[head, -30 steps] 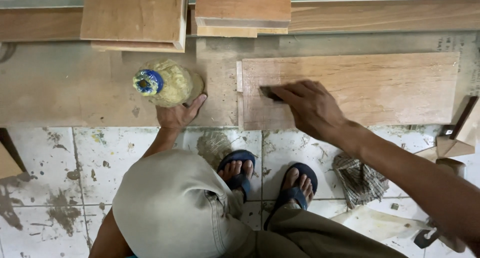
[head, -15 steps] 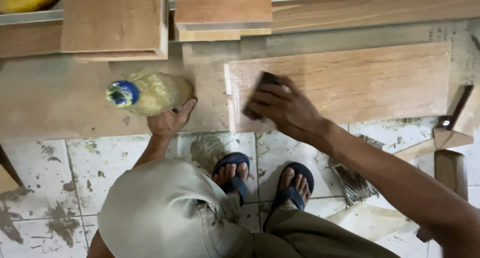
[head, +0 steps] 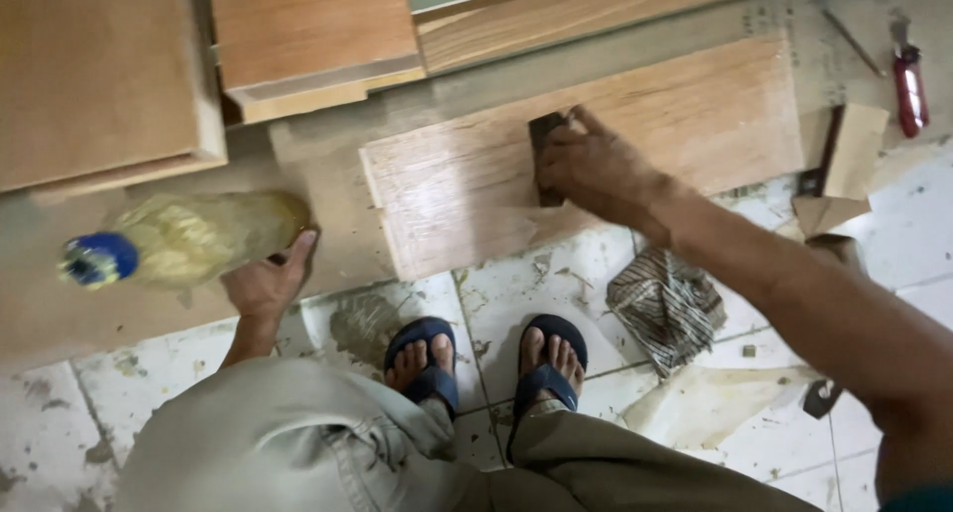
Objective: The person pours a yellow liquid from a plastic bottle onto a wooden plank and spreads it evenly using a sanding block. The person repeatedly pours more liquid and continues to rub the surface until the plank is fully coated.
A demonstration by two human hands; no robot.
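A flat wooden panel (head: 695, 125) lies on the floor in front of my feet. My right hand (head: 596, 165) presses a small dark block (head: 544, 135) onto the panel's left half, and the wood there looks wet and pale. My left hand (head: 266, 282) holds the base of a plastic bottle (head: 189, 239) with a blue cap, lying on its side and filled with a yellowish liquid. The bottle sits to the left of the panel, above a brown board on the floor.
Several wooden boards (head: 308, 36) are stacked along the top. A crumpled striped rag (head: 665, 309) lies on the white tiles right of my sandalled feet (head: 486, 358). A red-handled tool (head: 908, 80) and folded cardboard pieces (head: 844, 165) lie at the far right.
My right hand has slid the dark block along the panel toward its middle. The view has tilted and shifted, and my left hand still holds the bottle.
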